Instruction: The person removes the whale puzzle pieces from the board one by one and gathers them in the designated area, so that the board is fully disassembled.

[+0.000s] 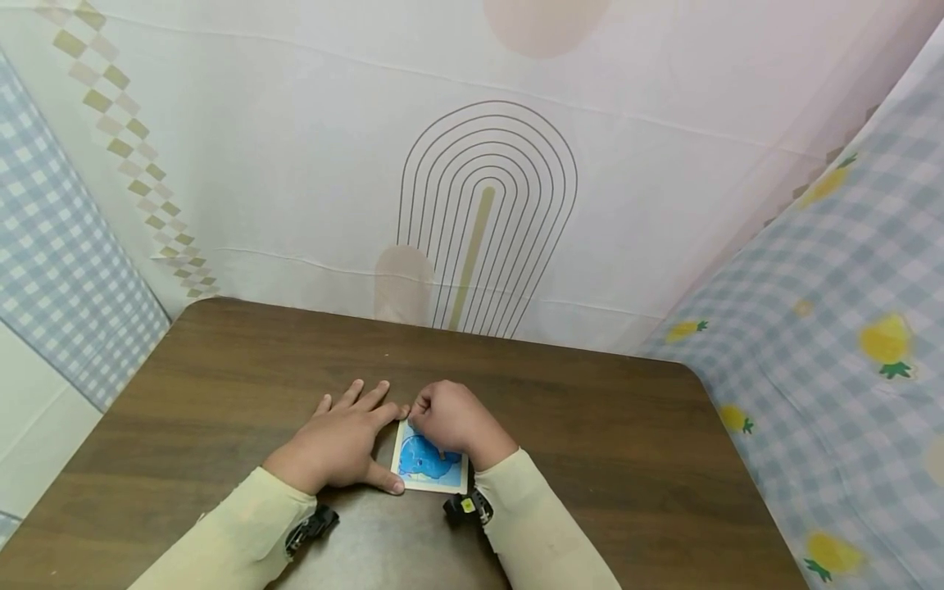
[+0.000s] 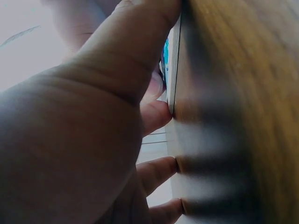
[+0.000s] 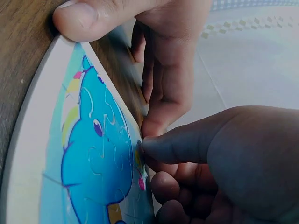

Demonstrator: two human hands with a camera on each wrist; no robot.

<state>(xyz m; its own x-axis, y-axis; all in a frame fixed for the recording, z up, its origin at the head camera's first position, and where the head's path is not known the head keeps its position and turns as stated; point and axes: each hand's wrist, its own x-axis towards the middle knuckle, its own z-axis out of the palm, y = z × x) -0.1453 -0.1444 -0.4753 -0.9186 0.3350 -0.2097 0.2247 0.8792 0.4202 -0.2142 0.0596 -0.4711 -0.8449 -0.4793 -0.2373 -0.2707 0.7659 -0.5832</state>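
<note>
A small square jigsaw puzzle (image 1: pixel 420 469) with a pale border and a blue cartoon animal lies on the brown table. My left hand (image 1: pixel 335 447) rests flat with spread fingers along its left side. The left thumb (image 3: pixel 77 21) touches the near corner, and the left index finger meets the far corner. Over the puzzle's far edge is my right hand (image 1: pixel 453 419), fingers curled. Its thumb (image 3: pixel 156 147) and index finger pinch at a puzzle piece (image 3: pixel 140 170) there; the fingertips hide most of that piece. Seams between pieces show across the blue animal.
The dark wooden table (image 1: pixel 590 426) extends around the puzzle on all sides. A white patterned cloth (image 1: pixel 295 164) hangs behind the table, with checked cloths (image 1: pixel 811 393) at either side. Black wrist camera mounts (image 1: pixel 311 528) sit beneath both sleeves.
</note>
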